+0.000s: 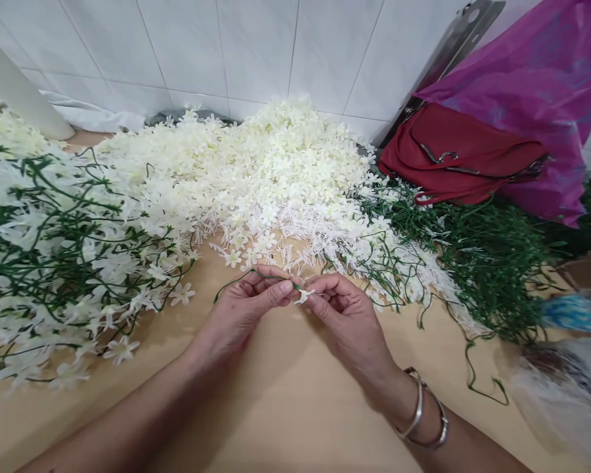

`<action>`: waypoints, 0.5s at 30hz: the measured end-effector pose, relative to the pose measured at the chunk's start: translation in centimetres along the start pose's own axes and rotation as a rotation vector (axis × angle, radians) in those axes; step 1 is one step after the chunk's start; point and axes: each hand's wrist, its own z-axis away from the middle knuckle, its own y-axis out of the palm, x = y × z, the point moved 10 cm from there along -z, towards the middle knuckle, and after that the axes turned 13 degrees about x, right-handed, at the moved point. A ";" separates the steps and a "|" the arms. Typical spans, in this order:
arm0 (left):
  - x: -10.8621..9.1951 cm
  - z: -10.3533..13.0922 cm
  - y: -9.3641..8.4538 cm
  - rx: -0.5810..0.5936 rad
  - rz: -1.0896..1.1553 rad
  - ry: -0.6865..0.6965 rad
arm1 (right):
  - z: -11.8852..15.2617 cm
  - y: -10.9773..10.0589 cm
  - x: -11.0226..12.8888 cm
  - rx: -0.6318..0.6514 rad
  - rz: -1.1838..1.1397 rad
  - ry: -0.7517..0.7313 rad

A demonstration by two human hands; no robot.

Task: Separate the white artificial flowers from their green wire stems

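Near the middle of the view, my left hand (249,303) pinches a thin green stem (231,282) between thumb and fingers. A small white flower (303,295) sits at the stem's right end, between my two hands. My right hand (347,312) is closed with its thumb and forefinger at the flower's right side. Beyond my hands lies a big heap of loose white blossoms (285,157). White flowers joined to green stems (79,249) are piled on the left.
A pile of bare green stems (492,256) is on the right of the table (285,407). Behind it are a red bag (463,151) and a purple plastic bag (536,85). A clear plastic bag (561,394) lies at the right edge. A tiled wall (256,52) stands behind.
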 end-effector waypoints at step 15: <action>-1.3 0.7 1.3 0.024 -0.177 0.114 | 0.4 0.0 1.4 -0.023 0.122 -0.060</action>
